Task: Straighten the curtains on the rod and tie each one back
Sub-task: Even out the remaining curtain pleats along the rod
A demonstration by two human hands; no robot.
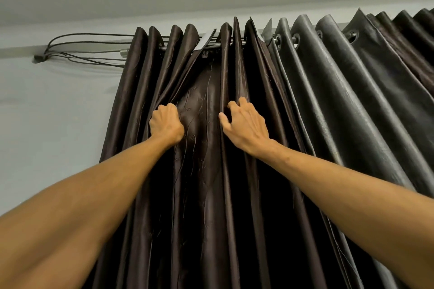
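Curtain (202,171) folds at frame centre are clutched by left hand (165,124) and right hand (245,125); pleats should be spaced evenly along rod (123,52).

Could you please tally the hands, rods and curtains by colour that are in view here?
Hands: 2, left hand and right hand, each with a grip on a fold of the brown curtain
Rods: 1, the rod
Brown curtains: 1 for certain; brown folds at far right may be another
Grey curtains: 1, the grey curtain
Total: 5
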